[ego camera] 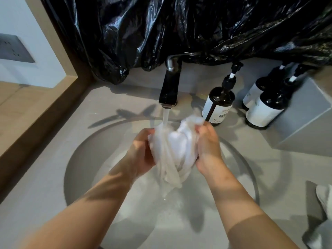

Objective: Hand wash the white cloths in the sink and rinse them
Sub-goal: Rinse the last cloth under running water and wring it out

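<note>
A bunched, wet white cloth hangs over the round grey sink, directly under the stream from the black faucet. My left hand grips its left side and my right hand grips its right side, fingers curled into the fabric. The cloth's lower end dangles toward the basin, dripping. Water runs onto the top of the cloth between my hands.
Three dark pump bottles with white labels stand right of the faucet, two beside a grey box. More white cloth lies at the right edge of the counter. Black plastic sheeting covers the wall behind.
</note>
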`<state>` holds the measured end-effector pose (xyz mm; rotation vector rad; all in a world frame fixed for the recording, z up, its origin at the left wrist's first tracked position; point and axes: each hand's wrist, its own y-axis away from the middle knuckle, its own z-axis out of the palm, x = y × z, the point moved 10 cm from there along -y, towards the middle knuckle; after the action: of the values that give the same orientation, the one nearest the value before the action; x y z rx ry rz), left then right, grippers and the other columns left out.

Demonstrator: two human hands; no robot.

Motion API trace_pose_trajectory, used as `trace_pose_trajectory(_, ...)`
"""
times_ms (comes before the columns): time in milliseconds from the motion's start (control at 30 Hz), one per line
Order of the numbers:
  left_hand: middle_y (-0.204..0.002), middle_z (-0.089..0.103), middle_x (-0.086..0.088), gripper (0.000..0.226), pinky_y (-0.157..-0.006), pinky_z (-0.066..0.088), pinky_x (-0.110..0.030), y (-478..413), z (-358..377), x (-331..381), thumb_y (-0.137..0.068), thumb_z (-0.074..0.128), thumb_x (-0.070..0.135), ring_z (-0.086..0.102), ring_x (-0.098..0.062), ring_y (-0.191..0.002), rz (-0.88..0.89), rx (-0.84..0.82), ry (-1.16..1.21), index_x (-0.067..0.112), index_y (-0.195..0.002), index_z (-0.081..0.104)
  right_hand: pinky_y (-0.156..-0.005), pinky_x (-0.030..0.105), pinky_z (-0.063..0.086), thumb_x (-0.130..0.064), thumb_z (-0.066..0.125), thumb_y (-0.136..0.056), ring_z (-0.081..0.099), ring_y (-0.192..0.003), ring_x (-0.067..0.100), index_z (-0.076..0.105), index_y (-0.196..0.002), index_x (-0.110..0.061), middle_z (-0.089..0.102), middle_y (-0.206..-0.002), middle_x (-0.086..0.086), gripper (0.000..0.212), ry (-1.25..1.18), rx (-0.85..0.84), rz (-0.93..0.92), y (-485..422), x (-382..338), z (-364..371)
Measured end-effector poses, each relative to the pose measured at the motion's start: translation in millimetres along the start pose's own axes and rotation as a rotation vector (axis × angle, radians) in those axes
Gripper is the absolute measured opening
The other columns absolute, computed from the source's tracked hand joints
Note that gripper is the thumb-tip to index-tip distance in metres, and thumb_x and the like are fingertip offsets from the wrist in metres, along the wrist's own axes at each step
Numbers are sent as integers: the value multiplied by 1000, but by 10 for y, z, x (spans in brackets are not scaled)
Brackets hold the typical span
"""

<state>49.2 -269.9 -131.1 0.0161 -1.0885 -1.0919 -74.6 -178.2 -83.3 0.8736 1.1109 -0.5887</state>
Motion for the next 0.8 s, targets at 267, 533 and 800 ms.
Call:
trace_pose_trajectory(267,-108,64,-21,28,-84,51,-38,6,3,-68,-91,46,14,64,-28,-93,-37,2,-155,1,-109,62,-76,31,50,-14,77,-76,63,-96,20,47,-116,-20,62,-108,2,50,191,-199,55,32,20,140)
trace_pose_trajectory(533,-111,64,-25,48,-87,54,-39,39,93,182,-86,53,27,64,-35,-101,122,-181,-60,-8,-118,58,-76,25,51,-24,71,-82,64,-102,12,41,-128,-33,64,-118,-4,56,265,-418,269,125,661,352)
trace_pose_trajectory(800,-82,69,-9,55,-56,54,-27,16,-415,384,-57,70,10,70,-19,-70,143,87,-392,5,-111,56,-58,25,37,9,49,-64,43,-66,22,43,-86,10,40,-78,8,24,-143,-400,125,-25,64,533)
